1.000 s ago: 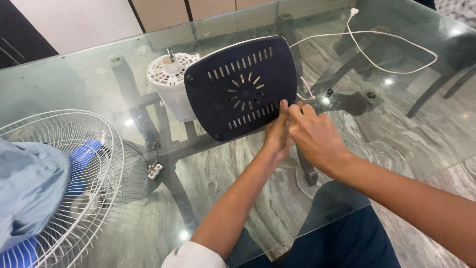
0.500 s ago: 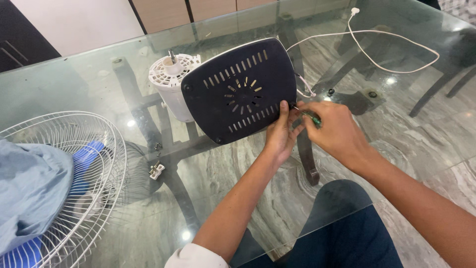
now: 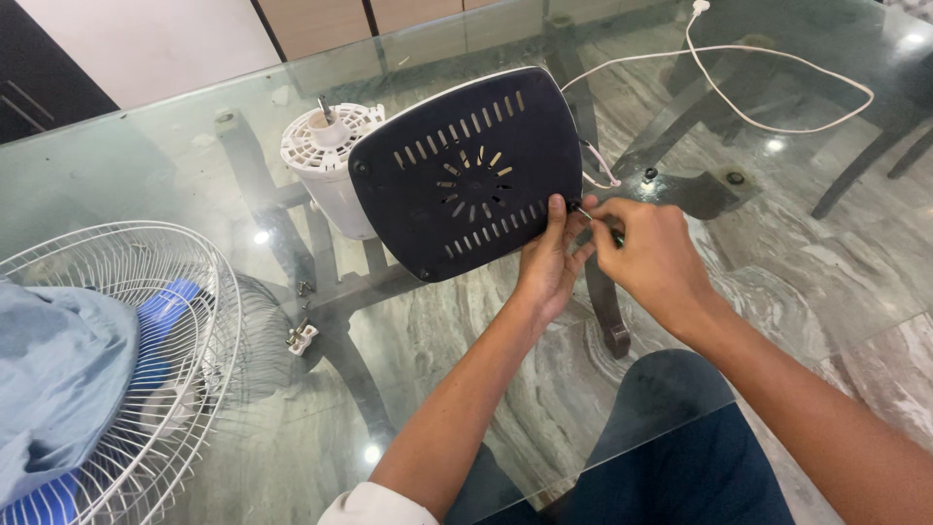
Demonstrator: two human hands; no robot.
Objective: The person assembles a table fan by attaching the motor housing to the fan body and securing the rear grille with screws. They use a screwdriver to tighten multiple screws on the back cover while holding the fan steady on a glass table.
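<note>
A dark slotted fan base plate (image 3: 466, 170) stands tilted on edge on the glass table (image 3: 194, 146). My left hand (image 3: 549, 258) grips its lower right corner, thumb on the plate's face. My right hand (image 3: 646, 253) holds a small screwdriver (image 3: 601, 224) with a green handle, its tip at that same corner. Behind the plate stands the white fan motor housing (image 3: 330, 165) with its shaft pointing up.
A white power cord (image 3: 777, 92) loops across the far right of the table. A white wire fan guard (image 3: 146, 340) with blue blades and a light blue cloth (image 3: 53, 379) lies at the left. Small screws and a white clip (image 3: 301, 335) lie near it.
My right hand drew back a little from the plate's corner and now shows the screwdriver pointed at it. The plate tipped slightly; my left hand kept its grip.
</note>
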